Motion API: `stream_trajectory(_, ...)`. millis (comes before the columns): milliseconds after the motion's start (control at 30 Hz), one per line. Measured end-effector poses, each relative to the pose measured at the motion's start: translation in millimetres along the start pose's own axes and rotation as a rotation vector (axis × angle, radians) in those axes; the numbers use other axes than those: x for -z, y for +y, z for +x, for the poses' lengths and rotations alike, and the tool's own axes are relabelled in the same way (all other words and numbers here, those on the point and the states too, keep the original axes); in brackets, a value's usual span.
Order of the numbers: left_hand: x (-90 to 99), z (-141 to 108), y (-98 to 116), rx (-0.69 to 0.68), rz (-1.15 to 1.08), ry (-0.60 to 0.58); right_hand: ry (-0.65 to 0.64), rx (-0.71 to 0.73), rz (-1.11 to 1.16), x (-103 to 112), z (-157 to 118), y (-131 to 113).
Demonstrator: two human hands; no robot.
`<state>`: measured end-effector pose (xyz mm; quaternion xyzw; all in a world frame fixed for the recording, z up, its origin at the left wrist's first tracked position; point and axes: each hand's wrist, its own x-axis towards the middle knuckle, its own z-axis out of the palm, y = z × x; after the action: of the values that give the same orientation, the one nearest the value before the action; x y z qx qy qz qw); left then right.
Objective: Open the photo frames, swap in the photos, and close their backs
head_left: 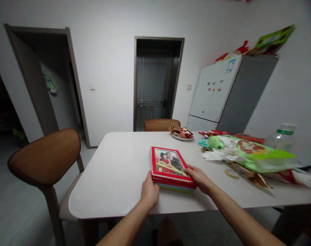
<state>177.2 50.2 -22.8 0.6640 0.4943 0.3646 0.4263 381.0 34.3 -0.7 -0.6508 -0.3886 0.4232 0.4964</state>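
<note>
A stack of photo frames lies near the front edge of the white table. On top is a red photo frame (168, 164) with a picture of two people, one in red and one in dark clothes. Bluish and green edges (176, 189) show beneath it. My left hand (149, 193) grips the near left corner, its thumb up against the red edge. At the right side, my right hand (198, 177) holds the frame, its thumb over the rim. The fingers under or behind the stack are partly hidden.
On the white table (114, 171), a plate of wrapped items (181, 132) stands at the back. To the right lie a green bag (263, 152), crumpled tissues (219, 153), a tape roll (231, 174) and a clear bottle (283, 138). A brown chair (46, 157) stands left.
</note>
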Motion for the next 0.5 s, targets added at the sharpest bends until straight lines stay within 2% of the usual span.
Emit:
stream_trajectory(133, 45.8, 32.8, -21.1, 0.051, 0.046, 0.101, -0.052, 0.090, -0.026, -57.0, 18.6, -14.6)
stream_trajectory(267, 80.8, 56.0, -36.5, 0.070, 0.061, 0.178, -0.023, 0.161, -0.045, -97.8, 35.6, -27.9)
stream_trajectory(367, 95.9, 65.7, -43.5, 0.067, 0.034, 0.220, 0.006, 0.209, -0.074, -117.0, 43.8, -35.0)
stream_trajectory(500, 106.0, 69.5, -47.6, 0.077, -0.055, 0.273, 0.042, 0.263, -0.123, -135.2, 51.5, -42.7)
